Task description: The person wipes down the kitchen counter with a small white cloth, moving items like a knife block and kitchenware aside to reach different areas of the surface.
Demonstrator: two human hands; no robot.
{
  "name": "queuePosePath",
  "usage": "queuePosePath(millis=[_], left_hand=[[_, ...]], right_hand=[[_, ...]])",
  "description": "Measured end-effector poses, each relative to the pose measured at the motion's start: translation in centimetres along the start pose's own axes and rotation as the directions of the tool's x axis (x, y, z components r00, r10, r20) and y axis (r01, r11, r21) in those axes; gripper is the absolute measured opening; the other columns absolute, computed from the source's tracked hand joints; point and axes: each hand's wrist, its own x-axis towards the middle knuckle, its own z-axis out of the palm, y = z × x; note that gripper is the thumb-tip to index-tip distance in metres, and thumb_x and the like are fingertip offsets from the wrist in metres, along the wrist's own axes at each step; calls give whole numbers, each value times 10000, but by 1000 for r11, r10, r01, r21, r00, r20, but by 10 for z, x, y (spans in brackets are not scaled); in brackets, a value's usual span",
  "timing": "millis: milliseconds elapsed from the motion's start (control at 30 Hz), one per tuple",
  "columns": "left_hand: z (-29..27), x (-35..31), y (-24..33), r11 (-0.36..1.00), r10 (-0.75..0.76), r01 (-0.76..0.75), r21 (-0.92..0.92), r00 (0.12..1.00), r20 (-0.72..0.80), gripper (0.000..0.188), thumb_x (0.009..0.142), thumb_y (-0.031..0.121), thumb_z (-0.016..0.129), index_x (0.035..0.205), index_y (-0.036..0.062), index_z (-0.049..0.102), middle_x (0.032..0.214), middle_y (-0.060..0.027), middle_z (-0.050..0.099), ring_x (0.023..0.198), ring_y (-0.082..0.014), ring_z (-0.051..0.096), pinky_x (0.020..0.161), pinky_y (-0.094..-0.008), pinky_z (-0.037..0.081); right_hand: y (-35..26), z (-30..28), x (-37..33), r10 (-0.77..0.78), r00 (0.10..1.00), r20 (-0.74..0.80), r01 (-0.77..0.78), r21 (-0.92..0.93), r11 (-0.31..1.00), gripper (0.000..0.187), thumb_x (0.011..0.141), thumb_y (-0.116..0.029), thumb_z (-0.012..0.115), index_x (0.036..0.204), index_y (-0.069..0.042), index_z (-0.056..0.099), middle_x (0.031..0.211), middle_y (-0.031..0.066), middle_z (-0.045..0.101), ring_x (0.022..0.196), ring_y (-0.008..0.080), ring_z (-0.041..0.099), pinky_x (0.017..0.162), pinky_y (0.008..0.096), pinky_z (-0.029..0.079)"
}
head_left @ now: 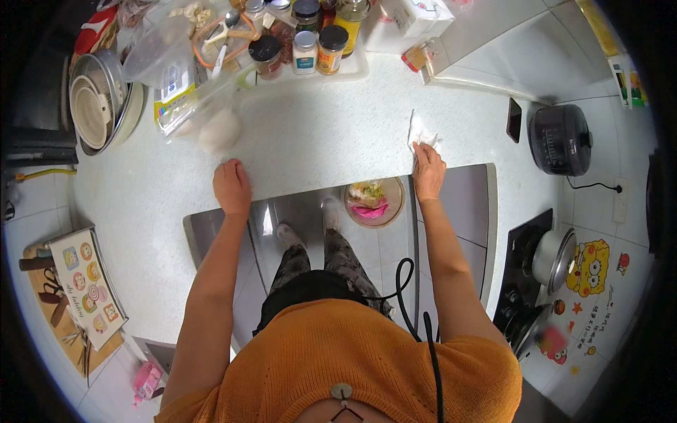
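Note:
My right hand [429, 171] grips a crumpled white tissue [421, 130] on the pale speckled countertop [317, 130], close to its front edge. The tissue spreads out beyond my fingertips. My left hand [232, 186] rests at the counter's edge with its fingers curled in, and nothing shows in it. Just past that hand lies a clear plastic bag [220, 132] with pale round contents that I cannot make out.
Jars and bottles [305, 53] stand in a tray at the back. Stacked basins and strainers [99, 102] sit at left. On the right are a phone [514, 120], a black electric cooker [560, 139] and a pot [553, 258] on the stove. A waste bin [398, 204] stands below the counter.

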Motion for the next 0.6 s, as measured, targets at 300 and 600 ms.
queuePosePath(millis=[300,600], left_hand=[[3,5,11,988,-109,109,111,994,0,90,851,110,501,861,34,548,808,-138,570,778,-332,535,695,-419,424],[2,5,11,981,-133,128,142,991,22,58,832,93,506,845,39,524,798,-136,538,770,-335,509,689,-431,401]], right_hand=[[-68,-2,51,371,905,208,-399,717,571,263,749,8,587,996,-49,658,988,141,605,924,283,566,802,325,456],[-78,61,105,-258,964,66,191,506,841,169,798,-125,603,942,-62,665,974,77,647,781,282,586,703,378,478]])
